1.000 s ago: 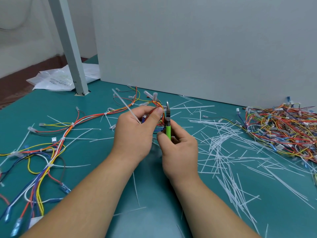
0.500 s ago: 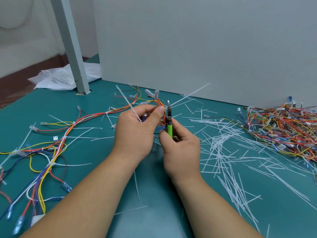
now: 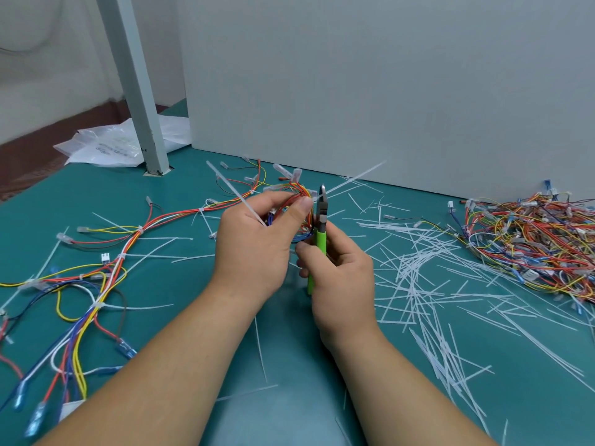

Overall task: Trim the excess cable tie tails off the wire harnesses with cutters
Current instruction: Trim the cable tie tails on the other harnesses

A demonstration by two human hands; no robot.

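Teal worktop (image 3: pixel 167 281) under the cutters (image 3: pixel 322 217); wire harness (image 3: pixel 297 193) just left of the cutters, pinched in the curled fingers of the left hand (image 3: pixel 254 249); right hand (image 3: pixel 344 284) fingers wrapped round the cutters' green handles; cable tie tail (image 3: pixel 354 177) rising rightward from the blades, best cut flush at its head, clear of the wires.

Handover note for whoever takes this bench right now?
Left hand grips the harness bundle; right hand holds the green cutters, jaws at a tie tail pointing up-right.
Done: many cut tails litter the mat.
To do: this tail, plus a second long tail sticking out of the left hand.
Harness pile at right: trimmed or not, cannot tell.
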